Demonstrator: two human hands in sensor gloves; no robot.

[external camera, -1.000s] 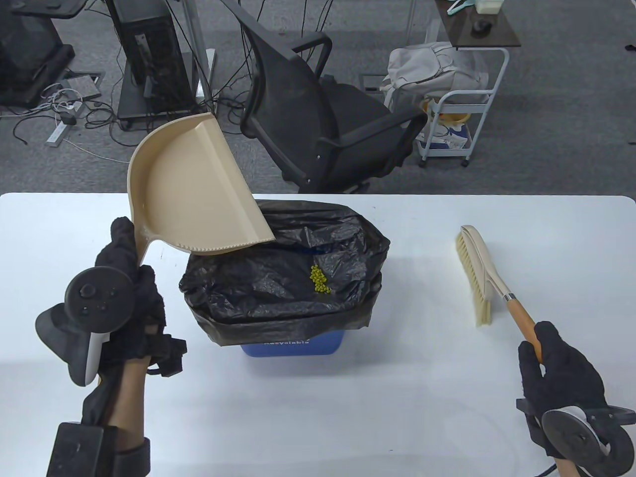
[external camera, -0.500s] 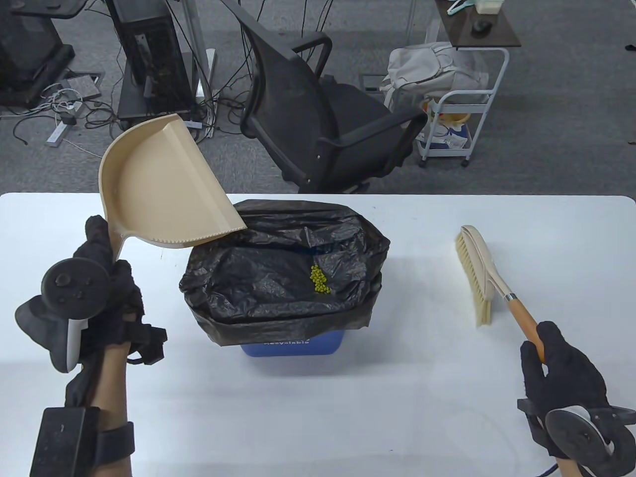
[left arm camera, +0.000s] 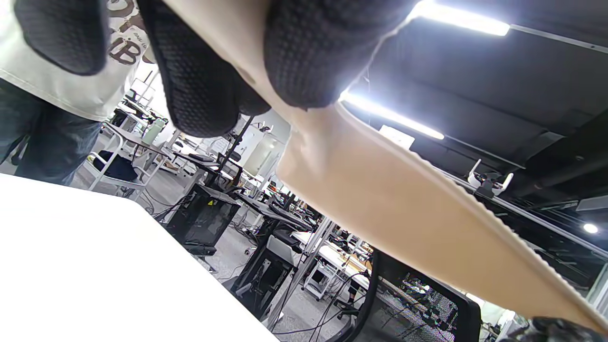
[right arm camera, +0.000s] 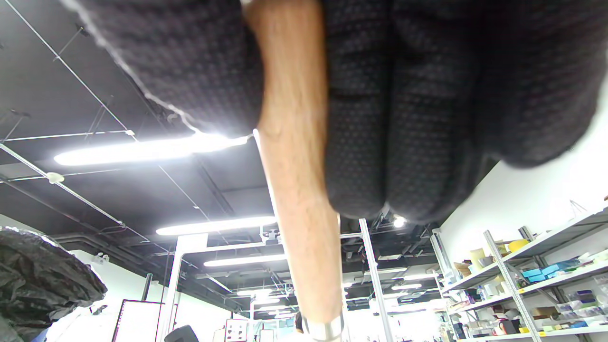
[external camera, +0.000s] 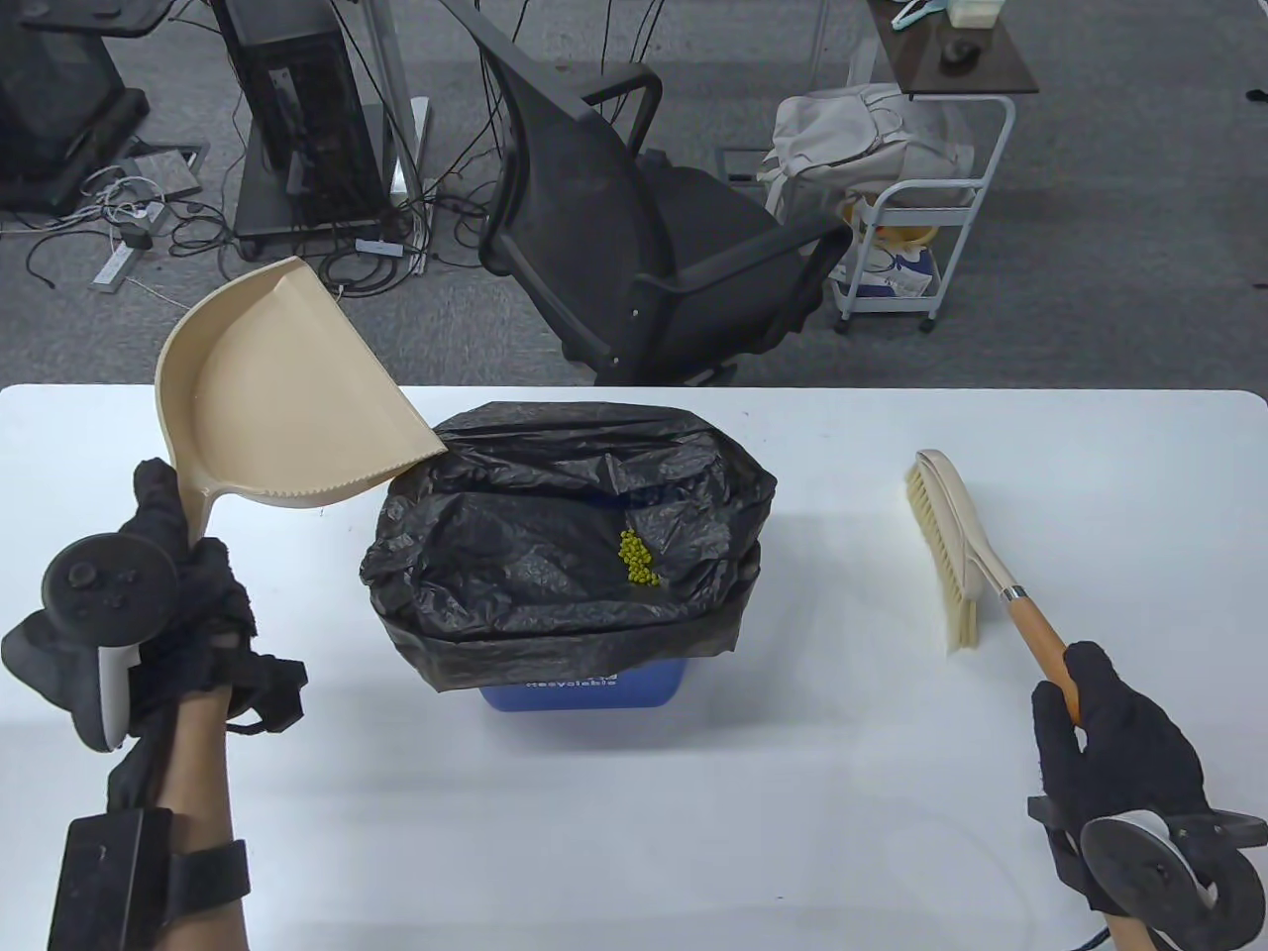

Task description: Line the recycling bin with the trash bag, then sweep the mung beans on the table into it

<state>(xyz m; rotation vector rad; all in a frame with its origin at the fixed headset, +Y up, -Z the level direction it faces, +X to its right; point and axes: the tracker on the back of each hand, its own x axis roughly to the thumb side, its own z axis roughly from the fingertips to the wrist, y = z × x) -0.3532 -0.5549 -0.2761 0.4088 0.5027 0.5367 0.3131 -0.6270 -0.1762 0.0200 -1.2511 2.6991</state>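
A blue recycling bin [external camera: 584, 686] stands mid-table, lined with a black trash bag [external camera: 515, 565]. A small heap of green mung beans [external camera: 637, 559] lies inside the bag. My left hand [external camera: 183, 580] grips the handle of a beige dustpan [external camera: 277, 396], raised and tilted just left of the bin; its underside [left arm camera: 403, 204] fills the left wrist view. My right hand [external camera: 1114, 733] holds the wooden handle [right arm camera: 299, 190] of a hand brush [external camera: 956, 540] whose bristles rest on the table right of the bin.
The white table [external camera: 693, 842] spans the view. Behind it on the floor stand a black office chair [external camera: 634, 228], a white trolley [external camera: 921, 228] with a bag on it, and computer stands with cables [external camera: 297, 129].
My left hand has carried the dustpan leftward and a little down, away from over the bin's left rim. The right hand, the brush and the beans have stayed put.
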